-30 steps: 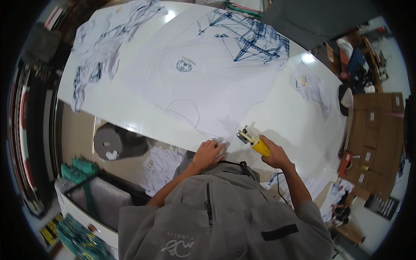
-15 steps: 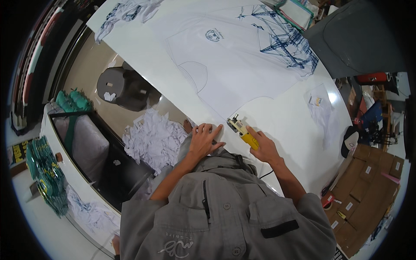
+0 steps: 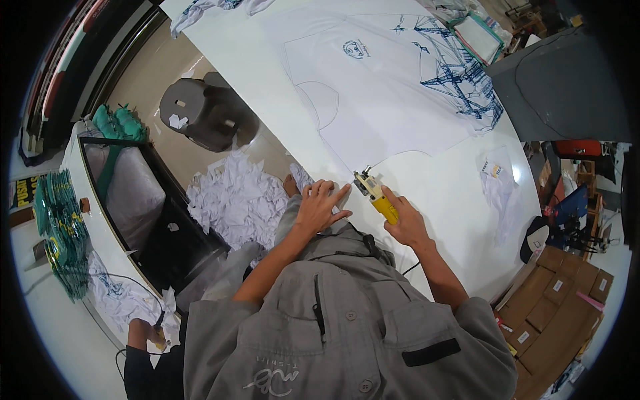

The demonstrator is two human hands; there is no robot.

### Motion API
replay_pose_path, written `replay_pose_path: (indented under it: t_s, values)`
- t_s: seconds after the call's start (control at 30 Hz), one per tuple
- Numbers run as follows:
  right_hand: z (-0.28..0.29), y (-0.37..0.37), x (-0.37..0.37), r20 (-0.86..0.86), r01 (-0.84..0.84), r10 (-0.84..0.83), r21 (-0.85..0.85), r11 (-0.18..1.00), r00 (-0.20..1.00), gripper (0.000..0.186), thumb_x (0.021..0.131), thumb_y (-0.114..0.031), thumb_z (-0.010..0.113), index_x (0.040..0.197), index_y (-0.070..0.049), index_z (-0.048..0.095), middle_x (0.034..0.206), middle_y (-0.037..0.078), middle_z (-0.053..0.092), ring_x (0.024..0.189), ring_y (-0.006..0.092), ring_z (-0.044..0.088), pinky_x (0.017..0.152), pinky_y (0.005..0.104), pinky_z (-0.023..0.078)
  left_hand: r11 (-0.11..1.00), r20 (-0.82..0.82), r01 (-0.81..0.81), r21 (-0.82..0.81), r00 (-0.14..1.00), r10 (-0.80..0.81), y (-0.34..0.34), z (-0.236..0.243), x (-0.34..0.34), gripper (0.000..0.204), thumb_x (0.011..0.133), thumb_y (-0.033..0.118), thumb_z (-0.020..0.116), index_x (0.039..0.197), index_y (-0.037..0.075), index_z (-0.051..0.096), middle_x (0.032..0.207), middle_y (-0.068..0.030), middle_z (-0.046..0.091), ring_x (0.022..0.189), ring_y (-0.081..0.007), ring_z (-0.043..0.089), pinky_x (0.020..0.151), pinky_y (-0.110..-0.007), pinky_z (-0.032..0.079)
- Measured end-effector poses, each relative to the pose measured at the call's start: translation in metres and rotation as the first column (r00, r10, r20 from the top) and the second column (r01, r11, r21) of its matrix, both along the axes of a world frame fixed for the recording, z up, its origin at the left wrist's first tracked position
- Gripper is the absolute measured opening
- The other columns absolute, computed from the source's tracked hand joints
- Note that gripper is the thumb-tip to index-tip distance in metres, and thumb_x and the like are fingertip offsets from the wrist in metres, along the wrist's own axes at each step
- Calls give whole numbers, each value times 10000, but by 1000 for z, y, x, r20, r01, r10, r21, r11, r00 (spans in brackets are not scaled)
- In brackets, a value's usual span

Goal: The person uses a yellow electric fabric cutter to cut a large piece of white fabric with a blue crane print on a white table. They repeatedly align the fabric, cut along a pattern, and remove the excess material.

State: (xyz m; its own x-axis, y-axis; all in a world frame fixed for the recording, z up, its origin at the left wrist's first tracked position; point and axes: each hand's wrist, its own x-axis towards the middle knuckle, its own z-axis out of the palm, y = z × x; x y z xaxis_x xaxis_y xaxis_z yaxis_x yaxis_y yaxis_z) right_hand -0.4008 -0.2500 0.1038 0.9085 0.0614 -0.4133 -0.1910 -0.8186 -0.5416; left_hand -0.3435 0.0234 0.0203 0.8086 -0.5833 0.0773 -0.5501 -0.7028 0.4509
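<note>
Through the head camera I see a dark grey stool (image 3: pixel 185 107) on the floor, near a heap of white scraps (image 3: pixel 237 207); rightward, a cap (image 3: pixel 536 240) beside brown cardboard boxes (image 3: pixel 557 313).

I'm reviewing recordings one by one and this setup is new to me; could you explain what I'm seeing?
There is no machine arm here, just a person's bare hands. The head view comes from a wide camera worn on that person's head, looking down, so edges bend and the wearer's grey button-up shirt fills the bottom. On the glossy white table lies a large white fabric piece with blue line print, with a smaller white fabric piece to its right. The right hand grips a small yellow handheld tool with a metal head. The left hand is spread near the table's edge, apparently holding nothing.
</note>
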Motion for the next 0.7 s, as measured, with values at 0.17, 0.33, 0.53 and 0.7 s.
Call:
replay_pose_path:
  t_s: [0.17, 0.33, 0.53, 0.7]
  values:
    - [-2, 8, 0, 38, 21, -21, 9, 1000, 999, 987, 758, -96, 734, 1652, -289, 363, 1107, 164, 626, 1035, 401, 651, 902, 476, 552, 1000, -6, -6, 8, 1000, 6, 1, -6, -3, 743, 874, 614, 731, 1508, 255, 589, 1262, -93, 543, 1259, -285, 483, 1050, -492, 355]
    - [-3, 13, 4, 27, 28, -29, 7, 1000, 999, 998, 761, -106, 735, 1653, -327, 347, 1153, 158, 630, 1077, 403, 656, 922, 484, 557, 1000, -22, -2, 5, 1000, 2, 3, -7, -3, 746, 886, 619, 718, 1523, 262, 569, 1268, -93, 548, 1277, -284, 470, 1059, -494, 349]
    - [-3, 20, 14, 19, 41, -41, 14, 999, 999, 1002, 766, -114, 731, 1656, -343, 331, 1203, 149, 635, 1115, 402, 653, 942, 489, 558, 1000, -9, 15, 18, 1000, -14, 6, -9, -2, 728, 925, 640, 655, 1545, 277, 537, 1293, -86, 544, 1299, -288, 460, 1058, -490, 348]
    - [-6, 30, 29, 25, 34, -34, 5, 999, 999, 1019, 769, -116, 725, 1665, -345, 297, 1217, 157, 635, 1121, 404, 651, 950, 496, 555, 1000, 10, 19, 16, 1000, -20, 7, -12, -2, 726, 924, 639, 657, 1544, 279, 537, 1307, -90, 549, 1305, -289, 459, 1060, -493, 344]
